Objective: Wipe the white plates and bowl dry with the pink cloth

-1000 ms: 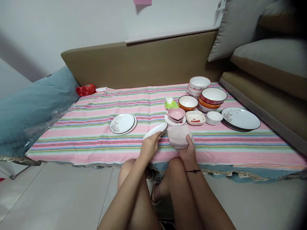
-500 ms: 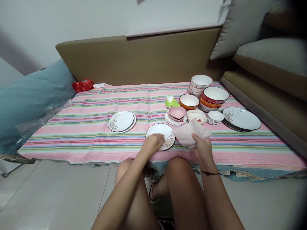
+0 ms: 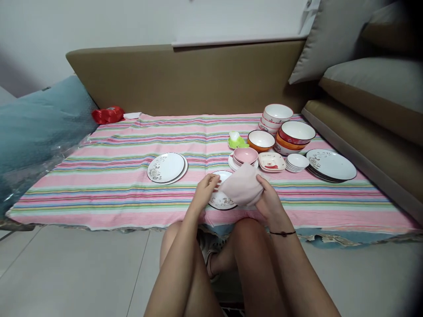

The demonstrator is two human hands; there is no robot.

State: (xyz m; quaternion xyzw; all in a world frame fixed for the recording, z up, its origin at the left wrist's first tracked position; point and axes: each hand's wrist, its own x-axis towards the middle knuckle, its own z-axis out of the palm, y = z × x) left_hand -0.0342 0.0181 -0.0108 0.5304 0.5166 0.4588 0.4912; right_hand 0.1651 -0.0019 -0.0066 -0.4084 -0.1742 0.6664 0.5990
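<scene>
Cloth [image 3: 243,187], one, pinched by right fingers [image 3: 262,181], left fingers [image 3: 209,179] parted, empty, near one plate [image 3: 222,202]

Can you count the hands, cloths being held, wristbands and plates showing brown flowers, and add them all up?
Hands, left hand and right hand: 2
Held cloths, pale pink cloth: 1
Wristbands, dark wristband: 1
Brown-flowered plates showing, far-left plate, middle plate, far-right plate: 3
Total: 7

Pale pink cloth [image 3: 243,187], white plate [image 3: 221,202] — brown flowers, pink sheet [image 3: 109,176] — multicoloured stripes
</scene>
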